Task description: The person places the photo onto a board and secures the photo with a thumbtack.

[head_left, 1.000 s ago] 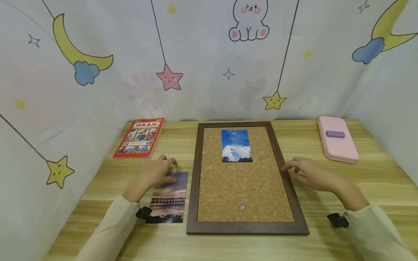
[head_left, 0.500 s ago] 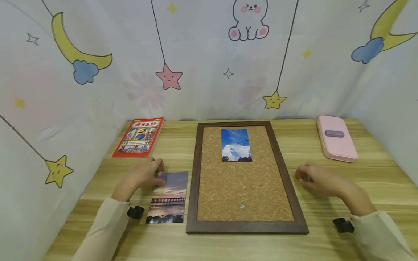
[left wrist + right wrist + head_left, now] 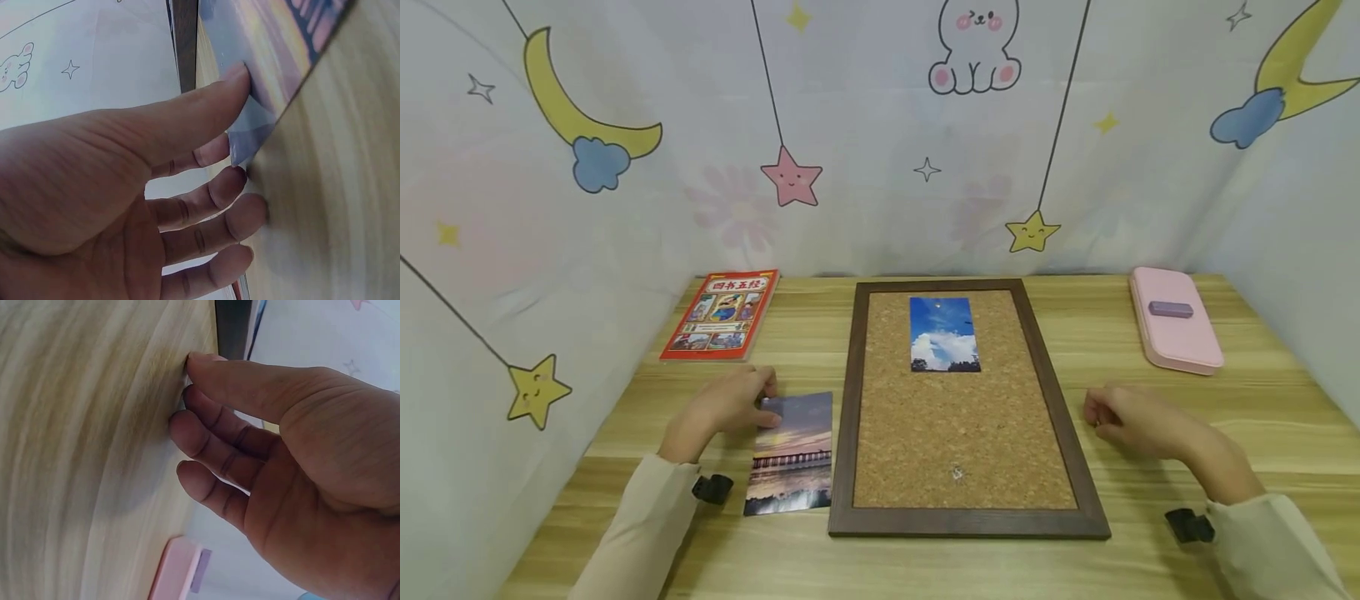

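In the head view my left hand [image 3: 726, 410] is at the upper left corner of a sunset photo [image 3: 792, 454] with a pier in it. The left wrist view has the thumb on the print's face and fingers behind the corner, pinching it; the corner bends there. To the photo's right lies a cork board [image 3: 966, 433] in a dark brown frame. A blue-sky photo [image 3: 944, 333] is on its upper part, and a small clear object [image 3: 957, 473], perhaps a pin, sits low on the cork. My right hand [image 3: 1150, 421] rests just right of the frame, fingers loosely curled, nothing seen in them.
A red-covered book [image 3: 722, 317] lies at the back left of the wood-grain table [image 3: 970, 571]. At the back right is a pink case [image 3: 1176, 321] with a purple strip. A patterned white curtain [image 3: 865, 225] closes off the back and sides.
My left hand drew back leftward, then took the photo's corner; the photo has turned slightly, its lower end shifting right. My right hand moved away from the frame's right edge toward the right.
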### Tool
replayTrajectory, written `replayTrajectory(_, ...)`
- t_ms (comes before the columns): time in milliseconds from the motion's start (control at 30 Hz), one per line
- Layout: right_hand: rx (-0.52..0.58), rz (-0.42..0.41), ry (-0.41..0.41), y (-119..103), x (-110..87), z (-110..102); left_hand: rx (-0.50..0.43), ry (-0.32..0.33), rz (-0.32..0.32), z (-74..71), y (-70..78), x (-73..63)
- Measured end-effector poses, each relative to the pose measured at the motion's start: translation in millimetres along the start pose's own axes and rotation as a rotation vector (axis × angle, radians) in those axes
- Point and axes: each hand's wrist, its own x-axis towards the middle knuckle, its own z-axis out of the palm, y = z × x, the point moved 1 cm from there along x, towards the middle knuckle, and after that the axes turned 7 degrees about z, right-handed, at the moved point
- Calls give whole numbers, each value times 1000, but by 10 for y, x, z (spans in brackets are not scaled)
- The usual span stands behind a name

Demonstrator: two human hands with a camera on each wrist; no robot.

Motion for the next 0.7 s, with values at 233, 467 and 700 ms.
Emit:
replayTrajectory(233, -17, -8, 6, 5, -19, 21, -3, 7, 11, -6, 13, 8)
replayTrajectory(467, -5, -23, 8, 25, -28, 25, -34, -20, 12, -18, -19, -10)
replayTrajectory(700, 13, -34, 3, 7, -37, 5, -109, -68, 31, -34, -59, -17)
